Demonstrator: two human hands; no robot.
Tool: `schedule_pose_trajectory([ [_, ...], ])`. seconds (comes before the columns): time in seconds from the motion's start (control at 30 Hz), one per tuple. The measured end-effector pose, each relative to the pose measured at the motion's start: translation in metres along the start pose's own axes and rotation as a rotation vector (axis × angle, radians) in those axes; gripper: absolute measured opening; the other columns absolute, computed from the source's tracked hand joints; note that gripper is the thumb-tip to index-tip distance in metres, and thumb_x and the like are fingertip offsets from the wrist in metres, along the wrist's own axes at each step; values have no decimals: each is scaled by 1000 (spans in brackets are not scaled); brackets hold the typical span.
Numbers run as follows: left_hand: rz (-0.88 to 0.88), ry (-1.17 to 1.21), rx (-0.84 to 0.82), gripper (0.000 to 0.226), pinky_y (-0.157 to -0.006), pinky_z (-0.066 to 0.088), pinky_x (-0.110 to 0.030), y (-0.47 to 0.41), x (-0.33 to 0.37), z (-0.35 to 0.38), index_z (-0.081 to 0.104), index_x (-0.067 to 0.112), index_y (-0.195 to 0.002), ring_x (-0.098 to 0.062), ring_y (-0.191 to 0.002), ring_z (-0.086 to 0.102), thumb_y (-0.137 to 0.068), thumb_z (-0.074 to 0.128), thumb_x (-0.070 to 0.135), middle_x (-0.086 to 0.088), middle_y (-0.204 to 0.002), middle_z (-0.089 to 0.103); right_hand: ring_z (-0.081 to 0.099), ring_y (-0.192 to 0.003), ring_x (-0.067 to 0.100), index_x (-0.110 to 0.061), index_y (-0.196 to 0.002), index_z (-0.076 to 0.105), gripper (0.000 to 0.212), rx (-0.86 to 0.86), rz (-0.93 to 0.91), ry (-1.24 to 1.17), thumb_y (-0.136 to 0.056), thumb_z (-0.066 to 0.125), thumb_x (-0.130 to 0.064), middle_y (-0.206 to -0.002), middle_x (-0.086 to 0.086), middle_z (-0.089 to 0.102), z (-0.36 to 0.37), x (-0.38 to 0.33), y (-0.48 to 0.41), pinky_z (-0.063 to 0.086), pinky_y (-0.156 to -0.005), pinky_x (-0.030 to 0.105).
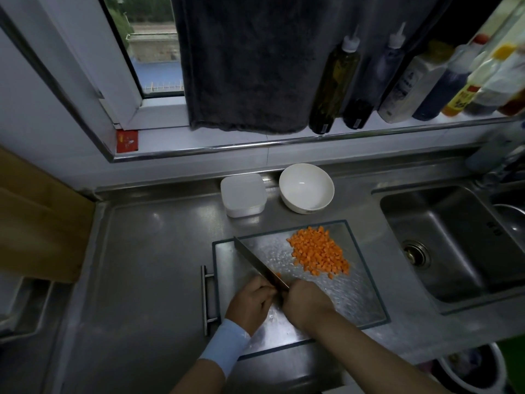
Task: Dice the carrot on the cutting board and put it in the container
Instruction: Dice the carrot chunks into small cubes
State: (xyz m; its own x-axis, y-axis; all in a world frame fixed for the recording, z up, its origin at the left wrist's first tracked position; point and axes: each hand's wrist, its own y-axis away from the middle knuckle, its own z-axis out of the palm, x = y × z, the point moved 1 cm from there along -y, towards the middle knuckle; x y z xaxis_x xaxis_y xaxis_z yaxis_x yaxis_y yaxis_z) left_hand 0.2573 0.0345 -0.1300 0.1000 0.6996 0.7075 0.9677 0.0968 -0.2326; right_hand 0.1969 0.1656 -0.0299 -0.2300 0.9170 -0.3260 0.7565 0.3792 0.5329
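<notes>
A pile of small orange carrot dice lies on the far right part of the glass cutting board. My right hand grips the handle of a knife whose blade points to the far left over the board. My left hand sits with curled fingers right beside the blade, and a small orange carrot bit shows by its fingertips. Whether those fingers hold carrot is hidden. A white square container stands behind the board.
A white bowl stands right of the container. A steel sink lies to the right. Several bottles line the window ledge, next to a dark hanging towel. A metal handle bar lies left of the board.
</notes>
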Motion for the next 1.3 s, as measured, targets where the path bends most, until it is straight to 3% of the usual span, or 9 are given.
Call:
schedule_pose_trajectory([
  [0.27, 25, 39, 21, 18, -86, 48, -17, -1, 0, -1, 73, 14, -92, -5, -88, 60, -80, 68, 2, 4, -97, 62, 66, -100, 24, -17, -107, 64, 37, 85, 20, -46, -97, 47, -48, -106, 5, 69, -6, 10, 22, 46, -78, 29],
  [0.5, 41, 50, 35, 12, -86, 43, -9, -1, 2, -3, 71, 15, -87, -3, -84, 58, -83, 65, 5, 6, -93, 60, 67, -89, 19, -18, -102, 66, 26, 85, 71, -55, -94, 52, -39, -97, 1, 70, -1, 26, 37, 43, -67, 23],
  [0.7, -5, 61, 42, 16, -84, 41, -6, -1, 2, -3, 71, 17, -85, -1, -82, 57, -88, 56, 21, 9, -94, 58, 67, -86, 17, -21, -100, 66, 24, 82, 91, -41, -93, 53, -39, -94, -2, 70, 3, 31, 40, 47, -69, 24],
  [0.97, -33, 75, 38, 17, -83, 43, -8, -1, -2, -2, 71, 15, -83, -2, -83, 58, -87, 56, 22, 8, -95, 59, 66, -92, 16, -20, -106, 64, 20, 73, 83, 17, -95, 53, -33, -101, -2, 69, 7, 29, 38, 40, -68, 20],
  [1.3, -40, 73, 43, 13, -85, 40, -5, -1, -3, -1, 71, 16, -83, 2, -87, 55, -85, 58, 19, 9, -97, 59, 66, -98, 16, -18, -111, 64, 22, 26, 81, 39, -95, 52, -26, -107, 1, 69, 14, 22, 20, 51, -81, 23],
])
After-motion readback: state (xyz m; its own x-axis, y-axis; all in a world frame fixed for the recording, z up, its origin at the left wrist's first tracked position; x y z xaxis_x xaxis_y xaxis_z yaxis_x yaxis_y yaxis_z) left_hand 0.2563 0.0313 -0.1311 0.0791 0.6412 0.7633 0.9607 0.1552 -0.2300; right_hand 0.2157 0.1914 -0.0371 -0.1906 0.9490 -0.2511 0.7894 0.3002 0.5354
